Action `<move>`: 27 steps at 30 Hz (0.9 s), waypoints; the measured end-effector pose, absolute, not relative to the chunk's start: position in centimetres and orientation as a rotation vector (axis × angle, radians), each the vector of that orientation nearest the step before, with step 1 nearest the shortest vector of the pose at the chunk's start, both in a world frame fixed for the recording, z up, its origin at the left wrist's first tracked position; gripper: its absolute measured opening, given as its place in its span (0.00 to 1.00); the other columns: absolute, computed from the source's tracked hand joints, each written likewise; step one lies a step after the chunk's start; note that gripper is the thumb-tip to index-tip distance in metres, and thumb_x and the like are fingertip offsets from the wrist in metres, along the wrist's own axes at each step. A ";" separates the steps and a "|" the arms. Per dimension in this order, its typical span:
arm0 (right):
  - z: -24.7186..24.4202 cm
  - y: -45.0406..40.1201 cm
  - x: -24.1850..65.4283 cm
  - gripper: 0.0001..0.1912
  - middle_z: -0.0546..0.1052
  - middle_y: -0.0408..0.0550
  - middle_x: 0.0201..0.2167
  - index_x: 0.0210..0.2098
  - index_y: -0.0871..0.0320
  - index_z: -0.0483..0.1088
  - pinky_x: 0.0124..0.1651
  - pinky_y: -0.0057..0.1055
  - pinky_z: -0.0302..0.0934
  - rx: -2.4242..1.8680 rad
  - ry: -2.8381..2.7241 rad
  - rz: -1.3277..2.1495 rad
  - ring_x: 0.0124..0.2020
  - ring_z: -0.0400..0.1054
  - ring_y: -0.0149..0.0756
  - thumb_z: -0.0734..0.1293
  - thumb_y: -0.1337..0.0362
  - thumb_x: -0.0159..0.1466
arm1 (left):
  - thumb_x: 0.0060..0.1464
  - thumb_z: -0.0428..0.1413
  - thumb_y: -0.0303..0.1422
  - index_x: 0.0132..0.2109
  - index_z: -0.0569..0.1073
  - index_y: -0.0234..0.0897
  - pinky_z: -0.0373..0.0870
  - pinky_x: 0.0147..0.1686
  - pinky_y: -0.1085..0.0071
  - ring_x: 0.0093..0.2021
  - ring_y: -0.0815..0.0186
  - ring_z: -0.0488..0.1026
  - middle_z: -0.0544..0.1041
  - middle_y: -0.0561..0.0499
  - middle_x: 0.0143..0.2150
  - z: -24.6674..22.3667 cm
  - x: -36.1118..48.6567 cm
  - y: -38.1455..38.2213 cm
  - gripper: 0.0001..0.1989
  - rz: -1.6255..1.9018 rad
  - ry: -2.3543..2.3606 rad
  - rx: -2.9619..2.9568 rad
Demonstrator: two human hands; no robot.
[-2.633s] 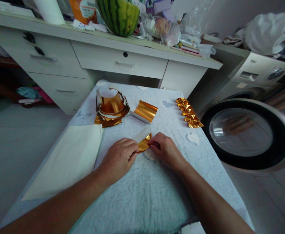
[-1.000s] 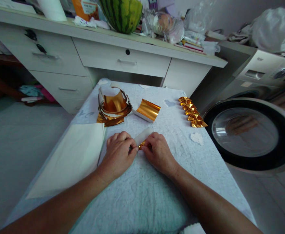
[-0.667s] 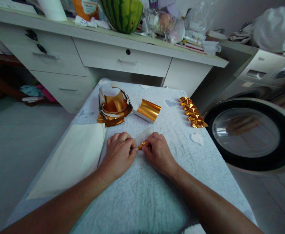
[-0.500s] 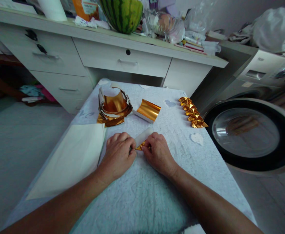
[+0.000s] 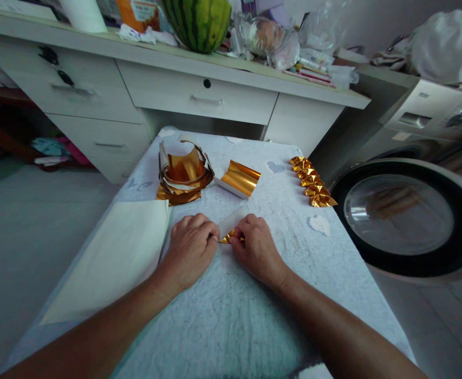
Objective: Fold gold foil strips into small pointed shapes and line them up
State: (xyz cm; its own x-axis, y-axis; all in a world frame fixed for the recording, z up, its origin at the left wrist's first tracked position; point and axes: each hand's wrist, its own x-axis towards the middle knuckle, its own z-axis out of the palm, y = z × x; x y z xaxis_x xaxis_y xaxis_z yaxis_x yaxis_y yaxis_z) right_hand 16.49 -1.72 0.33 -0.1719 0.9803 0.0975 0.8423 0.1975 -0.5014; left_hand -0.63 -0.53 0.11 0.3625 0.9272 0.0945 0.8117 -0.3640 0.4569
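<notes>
Between my hands lies a partly folded sheet of gold foil paper (image 5: 233,222), its white back facing up and a gold crease along the near edge. My left hand (image 5: 194,239) is closed at the sheet's left end, fingers curled. Pinching the right part of the gold fold is my right hand (image 5: 256,245). Just beyond, a curled stack of gold foil paper (image 5: 241,179) rests on the cloth. A bundle of curved gold sheets (image 5: 185,171) stands at the far left. Along the right edge runs a row of folded gold pieces (image 5: 312,181).
A cream paper sheet (image 5: 112,258) covers the left side of the cloth-topped table (image 5: 231,326). Behind it stands a white drawer counter (image 5: 199,100) with a watermelon (image 5: 199,23) and plastic bags on top. A washing machine's open round door (image 5: 404,216) is close on the right.
My left hand has shifted very slightly left, opening a little more space at the gold fold's left tip. The right hand stays in place on the fold.
</notes>
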 end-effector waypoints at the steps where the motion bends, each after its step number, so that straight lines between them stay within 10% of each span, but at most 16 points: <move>1: 0.3 -1.7 16.5 0.06 0.70 0.48 0.32 0.27 0.60 0.70 0.43 0.34 0.54 -1.701 -2.082 0.470 0.36 0.62 0.37 0.66 0.69 0.60 | 0.58 0.50 0.32 0.35 0.73 0.41 0.60 0.46 0.58 0.44 0.57 0.65 0.72 0.50 0.40 0.2 -0.5 -0.6 0.08 0.483 1.542 2.299; 27: 0.1 -1.5 16.4 0.07 0.69 0.48 0.32 0.27 0.59 0.69 0.44 0.35 0.52 -1.729 -2.101 0.432 0.36 0.61 0.36 0.64 0.69 0.62 | 0.59 0.52 0.33 0.35 0.72 0.40 0.59 0.43 0.58 0.46 0.54 0.63 0.72 0.48 0.39 -0.2 0.5 -1.1 0.06 0.422 1.649 2.376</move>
